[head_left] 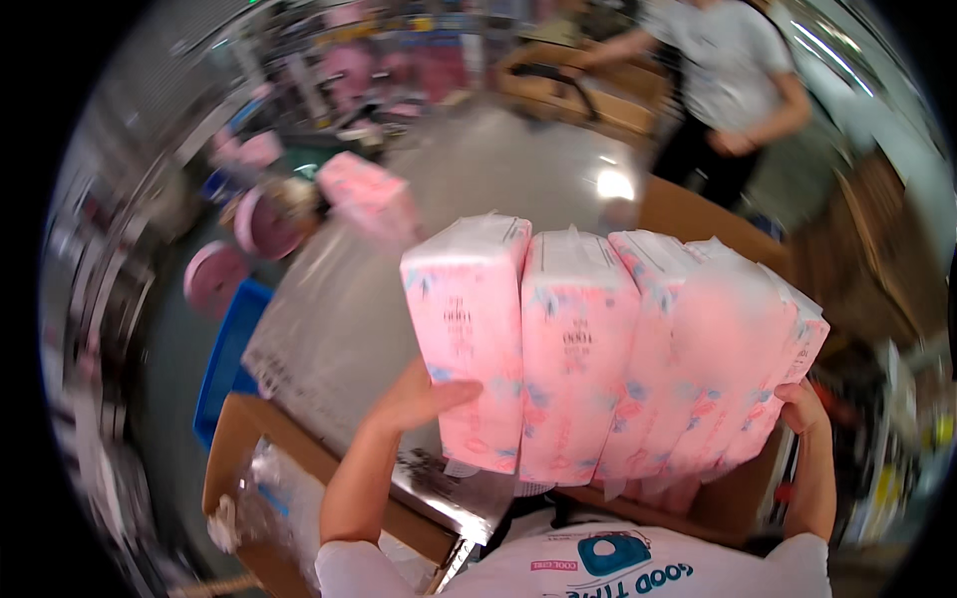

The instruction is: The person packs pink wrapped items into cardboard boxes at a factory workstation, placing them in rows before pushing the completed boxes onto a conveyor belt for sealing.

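Note:
Between my two hands is a row of several pink-and-white tissue packs (578,369), printed with flowers and pressed side by side. My left hand (424,397) is closed against the row's left end, its thumb lying on the front of the first pack. At the right end, my right hand (802,407) grips the last pack, with its thumb and fingertips showing. The fingers behind the row are hidden. Below the row, partly covered by it, is an open cardboard box (743,498) with pink packs inside. One more pink tissue pack (369,194) sits apart on the metal table (478,149).
A cardboard box with clear plastic film (274,488) stands at the lower left, beside a blue bin (234,349). Pink rolls (267,221) lie beyond the table's left edge. Across the table, a person (733,70) stands by another open carton (588,90). Flat cardboard (887,249) leans at right.

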